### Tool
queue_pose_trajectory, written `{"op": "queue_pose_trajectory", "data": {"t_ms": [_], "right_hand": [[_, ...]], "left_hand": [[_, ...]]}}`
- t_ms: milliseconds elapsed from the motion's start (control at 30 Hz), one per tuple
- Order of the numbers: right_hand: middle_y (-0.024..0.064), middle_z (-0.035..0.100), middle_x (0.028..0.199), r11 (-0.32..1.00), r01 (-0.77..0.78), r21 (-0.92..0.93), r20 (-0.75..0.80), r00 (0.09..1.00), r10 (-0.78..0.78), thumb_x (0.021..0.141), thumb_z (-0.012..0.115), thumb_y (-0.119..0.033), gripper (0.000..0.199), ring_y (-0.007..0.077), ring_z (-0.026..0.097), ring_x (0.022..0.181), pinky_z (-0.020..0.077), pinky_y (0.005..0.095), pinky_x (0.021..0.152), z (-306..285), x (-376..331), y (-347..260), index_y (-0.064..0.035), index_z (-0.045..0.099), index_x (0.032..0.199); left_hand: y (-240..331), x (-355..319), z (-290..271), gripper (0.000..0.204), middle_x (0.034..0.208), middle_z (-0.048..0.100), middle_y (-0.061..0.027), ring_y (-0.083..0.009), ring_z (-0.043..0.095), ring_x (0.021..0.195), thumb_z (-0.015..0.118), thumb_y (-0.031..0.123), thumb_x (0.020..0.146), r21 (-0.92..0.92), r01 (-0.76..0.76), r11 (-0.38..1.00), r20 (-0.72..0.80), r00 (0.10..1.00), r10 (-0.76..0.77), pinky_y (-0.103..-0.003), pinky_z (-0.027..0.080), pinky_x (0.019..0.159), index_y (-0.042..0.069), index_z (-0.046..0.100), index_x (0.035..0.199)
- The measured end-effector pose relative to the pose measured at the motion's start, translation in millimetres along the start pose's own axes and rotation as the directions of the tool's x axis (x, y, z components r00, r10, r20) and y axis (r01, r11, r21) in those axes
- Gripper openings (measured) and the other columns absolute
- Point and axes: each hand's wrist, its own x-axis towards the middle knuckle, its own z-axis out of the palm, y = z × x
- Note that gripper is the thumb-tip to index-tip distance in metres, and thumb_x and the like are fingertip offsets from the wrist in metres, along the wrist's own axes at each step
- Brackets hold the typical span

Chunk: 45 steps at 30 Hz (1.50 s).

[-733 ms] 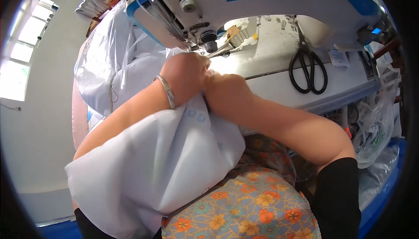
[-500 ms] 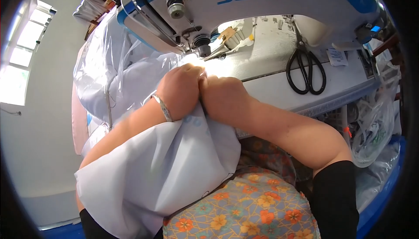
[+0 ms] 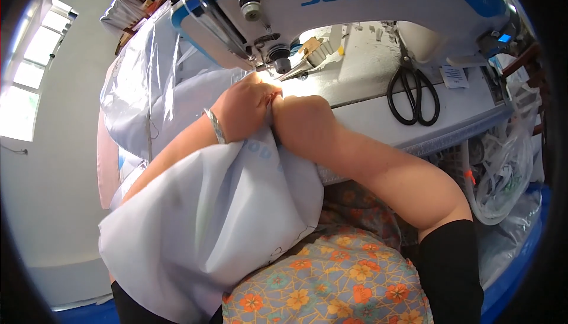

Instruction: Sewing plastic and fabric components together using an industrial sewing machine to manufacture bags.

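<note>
White fabric (image 3: 219, 217) hangs from my two hands and spreads over my lap, with faint blue print near the top. My left hand (image 3: 244, 102), a bracelet at its wrist, is closed on the fabric's upper edge. Close against it, my right hand (image 3: 299, 117) is also closed on the cloth, its fingertips mostly hidden behind the knuckles. Both are just in front of the needle area of a white and blue sewing machine (image 3: 355, 13), where a bright lamp glares. The needle and presser foot cannot be made out clearly.
Black-handled scissors (image 3: 413, 93) lie on the machine bed to the right. A ruler strip (image 3: 426, 141) runs along the table's front edge. Plastic-wrapped white material (image 3: 160, 87) is piled at left. Clear plastic bags (image 3: 503, 164) hang at right. Patterned floral cloth (image 3: 331, 282) covers my lap.
My left hand has shifted slightly up and turned, its fingers now pinching closer to the needle area. The fabric has risen a little with it. My right hand has barely moved.
</note>
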Motion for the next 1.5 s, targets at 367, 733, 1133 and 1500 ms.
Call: {"op": "queue_pose_trajectory", "data": {"t_ms": [367,733,1133,1500], "right_hand": [[0.0180,0.065,0.068,0.992,0.009,0.122,-0.018,1.000,-0.007,0.082,0.056,-0.010,0.007,0.0379,0.065,0.060,0.0522,0.0470,0.055,-3.8,10.4,-1.0,-0.0033,0.057,0.080],[0.0070,0.067,0.106,-0.411,-0.462,0.786,0.593,0.752,0.290,0.092,0.056,-0.020,0.030,0.0158,0.065,0.090,0.0496,0.0288,0.079,-16.2,-40.2,-10.0,-0.0027,0.060,0.116],[0.0098,0.057,0.130,-0.683,-0.344,0.644,0.352,0.926,-0.135,0.087,0.056,-0.012,0.052,0.0225,0.057,0.116,0.0434,0.0392,0.101,33.2,-20.5,-102.2,-0.0019,0.048,0.137],[0.0106,0.062,0.119,-0.080,-0.521,0.850,0.527,0.835,0.157,0.087,0.068,-0.011,0.050,0.0147,0.059,0.107,0.0483,0.0302,0.092,-25.1,-87.5,-88.0,0.0049,0.050,0.131]], "left_hand": [[208.2,-185.2,-129.7,0.050,0.142,0.050,-0.0196,-0.0367,0.052,0.125,0.066,0.031,0.086,0.009,-0.189,0.982,0.308,0.935,0.178,-0.056,0.025,0.113,0.008,0.059,0.130],[70.3,-205.5,20.9,0.043,0.104,0.064,-0.0127,-0.0334,0.062,0.096,0.070,0.005,0.067,0.475,0.241,0.846,-0.134,0.970,-0.201,-0.042,0.048,0.083,0.007,0.064,0.110],[-25.0,-158.1,-72.0,0.026,0.094,0.068,-0.0127,-0.0323,0.063,0.093,0.054,-0.001,0.076,0.710,0.291,0.642,-0.373,0.928,-0.008,-0.043,0.045,0.092,0.009,0.068,0.096],[-9.9,-179.9,-71.8,0.023,0.092,0.066,-0.0123,-0.0316,0.061,0.092,0.054,-0.002,0.073,0.723,0.156,0.673,-0.229,0.973,0.019,-0.042,0.045,0.087,0.006,0.065,0.092]]}}
